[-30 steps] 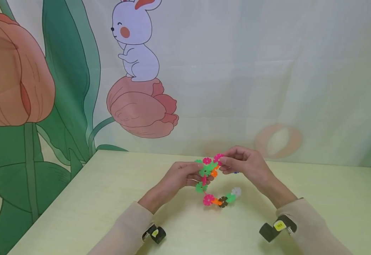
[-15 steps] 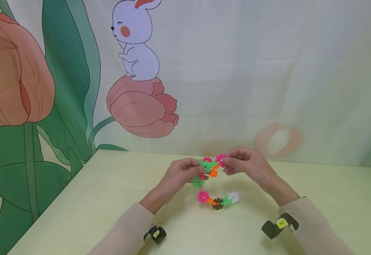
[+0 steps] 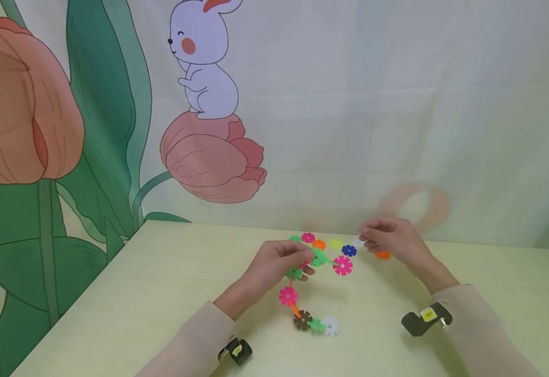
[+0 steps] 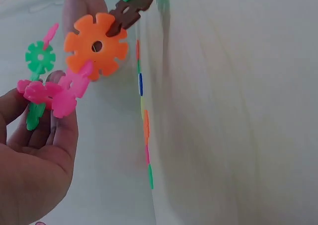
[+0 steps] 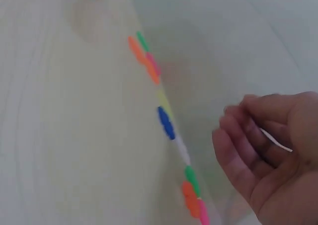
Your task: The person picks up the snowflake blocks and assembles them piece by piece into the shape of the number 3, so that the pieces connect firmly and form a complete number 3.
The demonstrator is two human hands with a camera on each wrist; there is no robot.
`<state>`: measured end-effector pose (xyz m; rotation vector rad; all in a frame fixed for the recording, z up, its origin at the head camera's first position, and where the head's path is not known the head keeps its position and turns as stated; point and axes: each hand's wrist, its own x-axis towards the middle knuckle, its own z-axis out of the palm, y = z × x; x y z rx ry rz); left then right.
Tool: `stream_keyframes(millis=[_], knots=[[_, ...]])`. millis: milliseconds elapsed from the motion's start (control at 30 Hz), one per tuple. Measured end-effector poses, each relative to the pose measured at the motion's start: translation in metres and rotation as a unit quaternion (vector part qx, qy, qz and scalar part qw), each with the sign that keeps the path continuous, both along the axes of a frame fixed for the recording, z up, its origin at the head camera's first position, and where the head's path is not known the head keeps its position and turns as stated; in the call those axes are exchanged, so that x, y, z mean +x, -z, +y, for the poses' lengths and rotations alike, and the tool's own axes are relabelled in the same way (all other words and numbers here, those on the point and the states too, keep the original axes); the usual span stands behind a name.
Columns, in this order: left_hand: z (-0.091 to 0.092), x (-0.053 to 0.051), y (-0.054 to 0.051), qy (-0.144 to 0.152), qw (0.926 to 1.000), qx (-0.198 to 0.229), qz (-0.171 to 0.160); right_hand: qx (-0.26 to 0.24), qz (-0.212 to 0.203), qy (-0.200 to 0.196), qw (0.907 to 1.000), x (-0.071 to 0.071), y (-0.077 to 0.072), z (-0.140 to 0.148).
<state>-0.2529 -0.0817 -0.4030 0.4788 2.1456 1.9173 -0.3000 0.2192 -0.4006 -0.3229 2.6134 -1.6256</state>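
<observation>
My left hand (image 3: 272,264) pinches a chain of joined flower-shaped discs near a green disc (image 3: 318,257). From there one arm ends in a pink disc (image 3: 342,265); the other curves down through pink (image 3: 288,296) and brown (image 3: 303,320) to a white disc (image 3: 330,326). In the left wrist view an orange disc (image 4: 97,46) stands beyond the left hand (image 4: 39,170). Above the table's back edge, my right hand (image 3: 394,241) has loosely bent fingers, with no disc clearly seen in them. The right wrist view shows that hand (image 5: 278,158) beside the row of discs.
Along the table's back edge lies a row of loose discs, among them blue (image 3: 349,251), yellow (image 3: 336,244), orange (image 3: 383,255) and pink (image 3: 308,237). Behind it hangs a cloth (image 3: 331,131) printed with tulips and a rabbit.
My right hand has let go of the chain's pink disc and moved right. The chain's lower part hangs nearer the front, and the pink disc is lower.
</observation>
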Motion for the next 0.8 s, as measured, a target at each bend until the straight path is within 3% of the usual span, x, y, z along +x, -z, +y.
stream_keyframes(millis=[133, 300, 467, 800], knots=[[0.005, 0.002, 0.001, 0.035, 0.9994, -0.006, -0.005, 0.080, 0.026, -0.005, 0.9964, -0.015, 0.017, -0.006], [0.010, 0.004, -0.001, 0.064, 0.9979, -0.011, -0.001, 0.156, 0.054, -0.034, 0.9857, -0.021, 0.028, -0.017], [0.014, 0.007, -0.005, 0.068, 0.9976, -0.014, 0.001, 0.185, 0.074, -0.041, 0.9791, -0.018, 0.026, -0.019], [0.015, 0.008, -0.006, 0.053, 0.9984, -0.017, 0.002, 0.199, 0.034, -0.024, 0.9792, -0.014, 0.023, -0.015]])
